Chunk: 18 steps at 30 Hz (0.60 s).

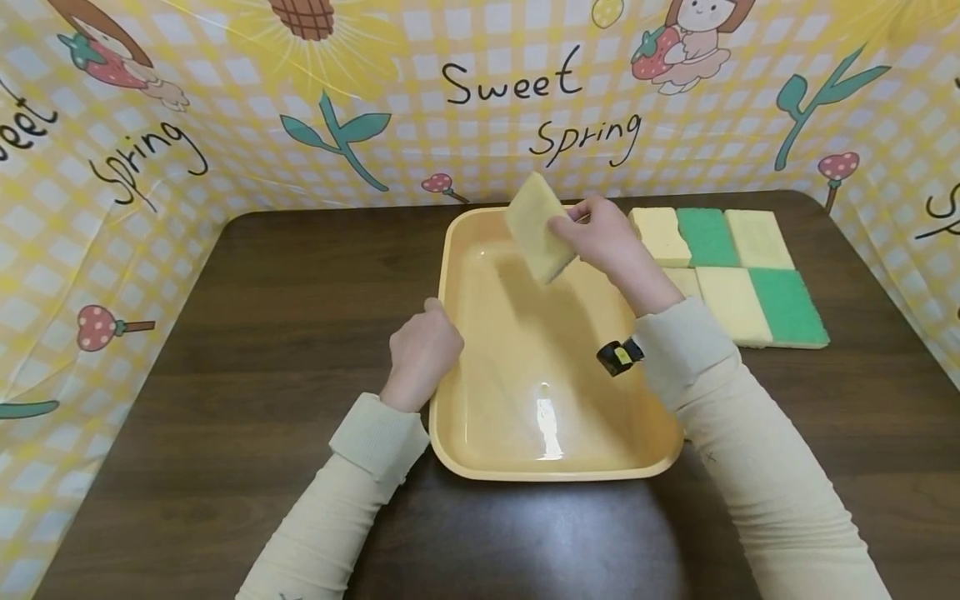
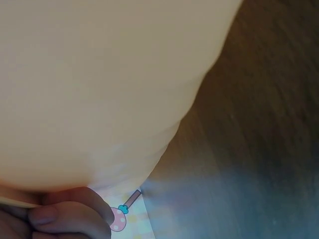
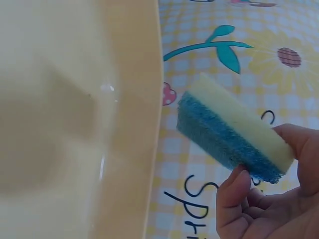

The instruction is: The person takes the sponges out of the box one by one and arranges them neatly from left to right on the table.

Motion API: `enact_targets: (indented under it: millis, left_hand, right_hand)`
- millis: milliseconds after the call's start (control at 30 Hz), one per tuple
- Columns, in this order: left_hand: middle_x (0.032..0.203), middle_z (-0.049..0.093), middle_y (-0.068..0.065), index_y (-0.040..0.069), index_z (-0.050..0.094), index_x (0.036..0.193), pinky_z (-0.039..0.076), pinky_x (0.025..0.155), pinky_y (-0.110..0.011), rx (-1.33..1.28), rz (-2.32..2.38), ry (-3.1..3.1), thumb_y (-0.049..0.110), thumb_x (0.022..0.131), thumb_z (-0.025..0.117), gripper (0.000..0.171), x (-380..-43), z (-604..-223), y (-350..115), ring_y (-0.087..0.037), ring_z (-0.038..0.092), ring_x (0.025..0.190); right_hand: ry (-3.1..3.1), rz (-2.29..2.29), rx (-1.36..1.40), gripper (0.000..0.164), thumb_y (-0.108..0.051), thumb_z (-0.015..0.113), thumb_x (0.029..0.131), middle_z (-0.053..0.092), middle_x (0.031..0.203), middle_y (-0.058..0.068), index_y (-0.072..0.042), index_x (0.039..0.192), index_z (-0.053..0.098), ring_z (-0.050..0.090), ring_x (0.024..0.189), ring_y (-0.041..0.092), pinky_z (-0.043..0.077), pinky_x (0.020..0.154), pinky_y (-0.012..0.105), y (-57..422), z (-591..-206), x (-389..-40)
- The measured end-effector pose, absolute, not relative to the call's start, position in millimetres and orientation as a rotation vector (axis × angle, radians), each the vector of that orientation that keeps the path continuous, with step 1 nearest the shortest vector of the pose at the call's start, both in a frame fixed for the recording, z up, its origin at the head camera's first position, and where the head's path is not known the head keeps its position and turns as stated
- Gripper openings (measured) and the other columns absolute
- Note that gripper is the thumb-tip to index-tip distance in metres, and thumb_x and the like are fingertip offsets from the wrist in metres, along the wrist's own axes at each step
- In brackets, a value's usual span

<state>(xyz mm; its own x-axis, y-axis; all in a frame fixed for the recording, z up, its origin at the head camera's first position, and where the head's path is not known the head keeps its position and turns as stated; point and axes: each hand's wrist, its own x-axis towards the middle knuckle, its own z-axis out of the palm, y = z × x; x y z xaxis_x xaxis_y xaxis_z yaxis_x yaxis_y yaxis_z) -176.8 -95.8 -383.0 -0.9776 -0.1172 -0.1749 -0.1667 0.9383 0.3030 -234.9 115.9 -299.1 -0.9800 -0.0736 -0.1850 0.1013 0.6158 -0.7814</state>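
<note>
A yellow plastic basin (image 1: 502,408) stands on the table, its inside bare. At its left rim, my left hand (image 1: 423,354) grips the edge; in the left wrist view curled fingers (image 2: 75,216) show under the basin's wall. Over the far part of the basin, my right hand (image 1: 600,240) pinches a scouring sponge (image 1: 534,225) by one end, tilted in the air. The right wrist view shows the sponge (image 3: 227,132) with a pale yellow foam side and a blue-green scouring layer, held between thumb and fingers.
Right of the basin, several sponges lie flat side by side in two rows, some green side up (image 1: 787,304), others yellow side up (image 1: 731,304). A patterned cloth (image 1: 510,108) rises behind the dark wooden table (image 1: 300,308). A small black device (image 1: 618,357) sits at the right cuff.
</note>
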Motion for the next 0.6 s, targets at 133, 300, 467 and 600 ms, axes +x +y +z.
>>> enact_targets:
  millis: [133, 300, 467, 600]
  left_hand:
    - [0.081, 0.064, -0.018, -0.001, 0.048, 0.104, 0.049, 0.059, -0.044, -0.217, 0.468, 2.936, 0.015, 0.093, 0.041, 0.020, -177.3, -383.4, -96.6, -0.029, 0.063, 0.068]
    - [0.079, 0.064, -0.017, 0.000, 0.048, 0.103, 0.048, 0.057, -0.042, -0.215, 0.460, 2.932, 0.014, 0.093, 0.040, 0.019, -178.1, -383.8, -97.2, -0.028, 0.062, 0.066]
    - [0.080, 0.063, -0.016, 0.000, 0.047, 0.105, 0.046, 0.056, -0.040, -0.221, 0.484, 2.906, 0.016, 0.094, 0.039, 0.021, -179.3, -384.0, -96.8, -0.027, 0.062, 0.066]
    - [0.080, 0.064, -0.016, 0.000, 0.048, 0.105, 0.048, 0.058, -0.041, -0.219, 0.482, 2.907, 0.016, 0.094, 0.039, 0.021, -179.3, -383.9, -96.9, -0.027, 0.062, 0.067]
  right_hand:
    - [2.644, -1.371, 0.003, 0.045, -0.035, 0.050, 0.096, 0.053, 0.112, 0.014, 0.005, 0.116, 0.051, 0.050, 0.088, 0.016, 0.043, 0.072, 0.024, 122.4, -294.5, -230.3]
    - [2.636, -1.396, 0.006, 0.049, -0.040, 0.054, 0.094, 0.055, 0.107, 0.010, 0.003, 0.117, 0.051, 0.051, 0.081, 0.011, 0.045, 0.068, 0.022, 132.2, -287.4, -222.3]
    - [2.639, -1.388, 0.004, 0.049, -0.041, 0.058, 0.092, 0.059, 0.096, 0.002, 0.002, 0.115, 0.055, 0.055, 0.073, 0.005, 0.049, 0.063, 0.021, 147.3, -284.2, -213.3]
    - [2.672, -1.381, 0.006, 0.050, -0.041, 0.058, 0.092, 0.058, 0.087, -0.005, 0.003, 0.115, 0.055, 0.054, 0.067, 0.001, 0.049, 0.062, 0.021, 163.2, -285.6, -205.3]
